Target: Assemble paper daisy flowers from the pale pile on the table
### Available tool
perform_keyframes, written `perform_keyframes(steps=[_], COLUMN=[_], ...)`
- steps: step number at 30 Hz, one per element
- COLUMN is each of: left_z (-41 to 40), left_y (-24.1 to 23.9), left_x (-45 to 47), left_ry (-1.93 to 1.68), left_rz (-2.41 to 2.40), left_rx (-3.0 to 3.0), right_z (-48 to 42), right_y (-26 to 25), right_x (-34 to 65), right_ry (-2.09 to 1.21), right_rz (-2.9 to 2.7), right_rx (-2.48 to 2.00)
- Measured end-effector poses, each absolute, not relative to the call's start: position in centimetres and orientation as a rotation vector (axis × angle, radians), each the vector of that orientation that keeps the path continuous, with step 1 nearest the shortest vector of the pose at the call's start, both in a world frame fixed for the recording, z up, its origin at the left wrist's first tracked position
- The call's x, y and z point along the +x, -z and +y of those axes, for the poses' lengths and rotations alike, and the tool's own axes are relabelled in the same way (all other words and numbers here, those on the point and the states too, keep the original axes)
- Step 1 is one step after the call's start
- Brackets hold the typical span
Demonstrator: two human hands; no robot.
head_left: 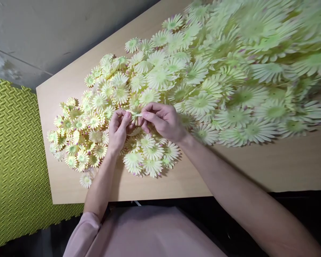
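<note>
Several pale, green-centred flowers [152, 157] lie clumped near the close edge of the wooden table [149, 189]. Just beyond them, the left hand [119, 130] and the right hand [163, 121] hold one flower piece [136, 115] between them, the fingers of each pinched together on it. Past the hands, a broad heap of similar blooms [201, 102] spreads over the table toward the right, with a grey surface [69, 28] behind.
</note>
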State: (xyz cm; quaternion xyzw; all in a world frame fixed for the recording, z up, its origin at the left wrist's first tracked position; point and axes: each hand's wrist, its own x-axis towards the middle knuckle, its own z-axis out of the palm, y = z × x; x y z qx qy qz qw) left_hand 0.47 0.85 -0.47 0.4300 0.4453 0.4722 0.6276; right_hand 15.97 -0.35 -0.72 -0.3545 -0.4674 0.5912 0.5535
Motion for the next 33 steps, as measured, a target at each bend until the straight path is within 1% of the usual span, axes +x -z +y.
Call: perform_keyframes(steps=[3, 5, 10, 12, 16, 18, 22, 33], left_z=[1.1, 1.4, 1.8, 1.7, 1.2, 1.2, 1.2, 1.3], left_y=[0.5, 0.5, 0.9, 1.1, 1.3, 1.3, 1.4, 1.4], left_x=[0.2, -0.1, -0.4, -0.2, 0.1, 0.1, 0.1, 0.1], left_ry=[-1.116, -1.172, -1.218, -1.205, -1.171, -1.155, -1.141, -1.177], left_rz=[0.981, 0.957, 0.971, 1.037, 1.093, 1.062, 0.994, 1.011], left_rx=[0.873, 0.841, 0.98, 1.07, 1.181, 1.173, 1.208, 1.313], right_z=[-0.1, 0.2, 0.8, 0.7, 0.0, -0.3, -0.4, -0.2], right_y=[0.7, 0.5, 0.0, 0.0, 0.4, 0.5, 0.4, 0.3], right_x=[16.4, 17.1, 18.8, 18.7, 17.4, 16.6, 15.9, 15.6], right_ry=[-1.469, -1.456, -1.156, -1.137, -1.283, -1.313, -1.319, -1.32], right_rz=[-0.971, -0.852, -0.603, -0.676, -1.025, -1.107, -1.086, -1.062], right_rx=[-0.778, -0.738, -0.822, -0.874, -0.936, -0.989, -1.01, -0.995])
